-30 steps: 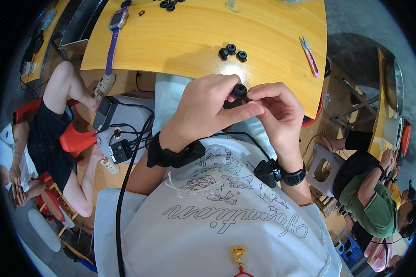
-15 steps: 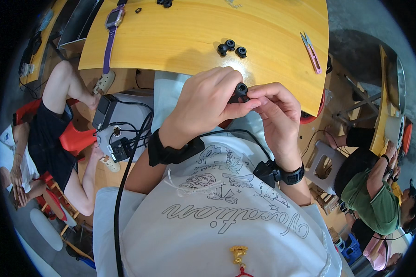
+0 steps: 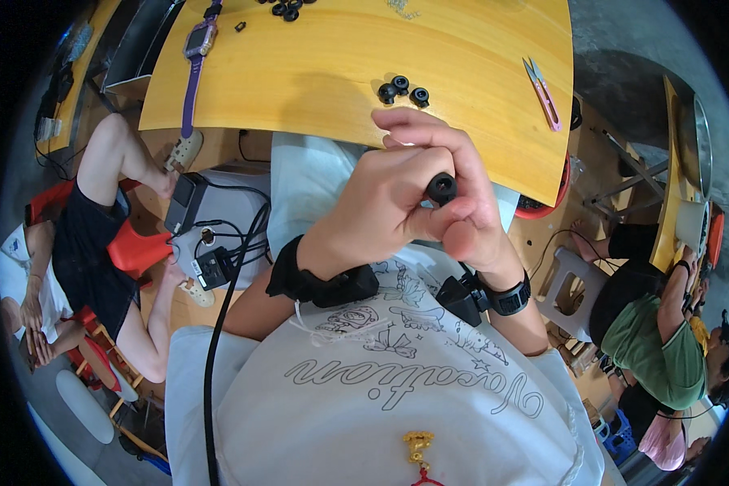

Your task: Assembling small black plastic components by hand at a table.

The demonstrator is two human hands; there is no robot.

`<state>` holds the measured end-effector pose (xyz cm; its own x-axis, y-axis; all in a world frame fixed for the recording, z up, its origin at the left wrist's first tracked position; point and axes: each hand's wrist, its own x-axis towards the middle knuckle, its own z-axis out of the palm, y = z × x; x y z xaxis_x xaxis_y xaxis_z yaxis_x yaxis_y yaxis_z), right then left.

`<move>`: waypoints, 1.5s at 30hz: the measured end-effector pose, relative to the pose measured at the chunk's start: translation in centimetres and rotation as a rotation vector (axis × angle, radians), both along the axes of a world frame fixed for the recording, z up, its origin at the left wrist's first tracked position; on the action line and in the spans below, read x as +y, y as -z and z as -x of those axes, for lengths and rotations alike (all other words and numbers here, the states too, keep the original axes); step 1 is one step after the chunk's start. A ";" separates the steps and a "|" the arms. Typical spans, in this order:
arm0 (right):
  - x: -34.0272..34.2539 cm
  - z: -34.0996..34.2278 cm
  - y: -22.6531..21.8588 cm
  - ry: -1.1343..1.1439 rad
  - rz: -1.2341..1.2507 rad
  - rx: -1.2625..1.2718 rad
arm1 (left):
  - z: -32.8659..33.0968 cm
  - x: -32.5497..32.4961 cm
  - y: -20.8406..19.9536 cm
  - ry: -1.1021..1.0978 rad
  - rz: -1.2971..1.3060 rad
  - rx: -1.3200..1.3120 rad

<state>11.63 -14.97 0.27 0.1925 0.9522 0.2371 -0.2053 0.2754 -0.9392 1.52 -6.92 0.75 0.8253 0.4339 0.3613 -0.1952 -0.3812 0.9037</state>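
Both my hands are raised in front of my chest, below the yellow wooden table's (image 3: 316, 73) near edge. My left hand (image 3: 385, 202) and my right hand (image 3: 462, 190) pinch one small black round part (image 3: 441, 188) between their fingertips. My left hand lies in front and hides much of the right. Each wrist carries a black band. Three similar black round parts (image 3: 402, 89) lie on the table just beyond my hands.
A purple wristwatch (image 3: 196, 57) lies at the table's left, pink snips (image 3: 543, 93) at its right, more black parts (image 3: 287, 8) at the far edge. A grey box with cables (image 3: 211, 235) sits below left. Seated people are at the left and right.
My hands have lifted closer to the camera and turned, so the black part now faces me between the fingertips. The table has shifted slightly in view.
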 end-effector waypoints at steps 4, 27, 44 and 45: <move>0.0 1.0 -0.6 0.097 -0.039 -0.065 | 0.0 -0.6 0.1 -0.026 -0.066 -0.047; -2.2 -1.2 -1.3 0.321 0.053 -0.299 | -0.2 0.7 -0.9 -0.160 -0.215 -0.088; -2.3 0.5 -4.0 0.285 0.359 -0.490 | 0.5 0.7 -0.1 -0.109 -0.302 -0.051; -2.3 0.5 -3.9 0.286 0.361 -0.490 | 0.5 0.5 -0.2 -0.080 -0.262 -0.029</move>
